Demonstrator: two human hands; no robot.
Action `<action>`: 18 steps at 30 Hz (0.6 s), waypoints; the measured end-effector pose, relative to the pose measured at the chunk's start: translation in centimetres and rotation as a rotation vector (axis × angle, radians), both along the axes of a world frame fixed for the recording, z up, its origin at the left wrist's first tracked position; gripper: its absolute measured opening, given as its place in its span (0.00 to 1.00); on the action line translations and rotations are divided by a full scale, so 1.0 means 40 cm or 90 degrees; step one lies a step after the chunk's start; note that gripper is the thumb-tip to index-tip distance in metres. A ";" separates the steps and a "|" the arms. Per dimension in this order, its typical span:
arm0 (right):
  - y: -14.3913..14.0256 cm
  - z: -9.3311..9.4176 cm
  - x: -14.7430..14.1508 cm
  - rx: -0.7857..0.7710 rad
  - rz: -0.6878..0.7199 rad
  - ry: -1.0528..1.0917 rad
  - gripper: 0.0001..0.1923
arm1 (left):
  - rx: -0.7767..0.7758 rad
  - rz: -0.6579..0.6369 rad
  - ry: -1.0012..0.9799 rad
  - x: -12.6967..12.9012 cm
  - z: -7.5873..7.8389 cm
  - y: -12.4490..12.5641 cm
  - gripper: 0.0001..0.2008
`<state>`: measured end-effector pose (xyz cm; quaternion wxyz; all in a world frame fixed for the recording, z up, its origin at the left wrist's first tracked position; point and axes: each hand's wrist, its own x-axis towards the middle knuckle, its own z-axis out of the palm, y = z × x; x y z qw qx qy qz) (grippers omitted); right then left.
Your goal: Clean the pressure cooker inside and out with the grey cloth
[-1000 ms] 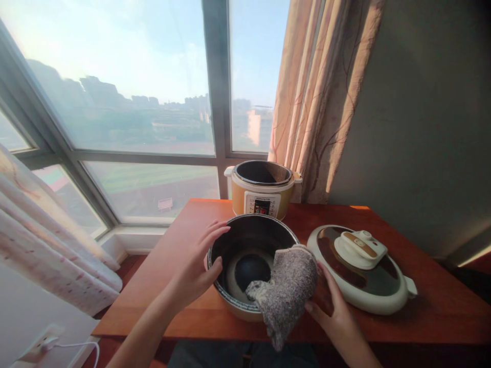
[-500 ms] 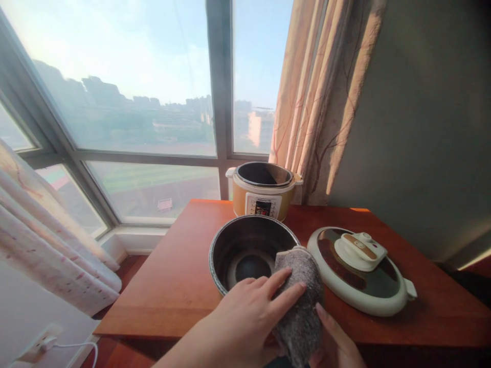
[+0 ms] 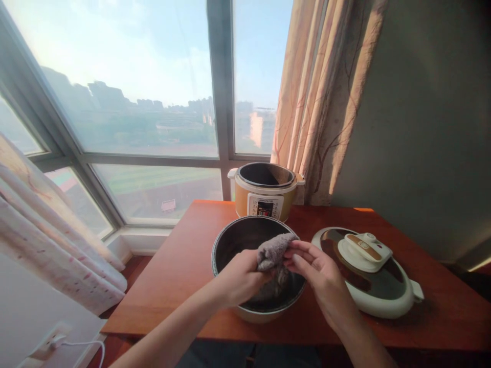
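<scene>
Both hands hold a grey cloth (image 3: 274, 251) bunched up over the inner pot. My left hand (image 3: 243, 278) is closed around the cloth's left side. From the right, my right hand (image 3: 316, 268) pinches its other end between thumb and fingers. Below them the dark inner pot (image 3: 224, 250) stands upright on the table, its far wall showing and part of its inside hidden by the hands and cloth. Behind it is the cooker body (image 3: 241, 199), with a control panel on its front. The cooker lid (image 3: 385, 299) lies to the right of my right hand.
The reddish wooden table (image 3: 172, 286) carries the cooker parts. A window (image 3: 153, 128) and a curtain (image 3: 303, 102) are behind it. At lower left, a white cable (image 3: 86, 344) is plugged into a wall socket (image 3: 48, 343).
The cloth has moved from the pot's right front edge to over its opening and is more bunched. Both hands moved up with it; the right hand now shows fully.
</scene>
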<state>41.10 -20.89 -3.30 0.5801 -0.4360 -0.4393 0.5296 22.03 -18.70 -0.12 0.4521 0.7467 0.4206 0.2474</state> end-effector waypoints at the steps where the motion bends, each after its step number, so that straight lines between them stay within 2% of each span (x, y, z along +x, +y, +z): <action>1: 0.004 -0.007 0.008 0.021 -0.018 -0.050 0.23 | -0.039 0.018 -0.035 -0.010 -0.001 0.019 0.12; 6: 0.003 -0.054 0.060 0.118 -0.200 -0.318 0.18 | -0.183 0.128 -0.176 -0.051 0.010 0.080 0.17; 8: 0.000 -0.072 0.072 0.126 -0.244 -0.379 0.19 | -0.180 0.145 -0.171 -0.057 0.015 0.089 0.19; 10: -0.002 -0.088 0.076 0.108 -0.246 -0.384 0.22 | -0.120 0.139 -0.108 -0.053 0.015 0.095 0.17; 12: -0.002 -0.099 0.071 0.077 -0.206 -0.356 0.26 | -0.046 0.095 -0.008 -0.039 0.010 0.097 0.14; 14: -0.002 -0.107 0.062 0.048 -0.159 -0.316 0.29 | -0.004 0.015 0.083 -0.018 0.005 0.094 0.12; 18: -0.004 -0.119 0.045 0.007 -0.144 -0.207 0.35 | -0.006 -0.174 0.209 0.035 0.013 0.068 0.10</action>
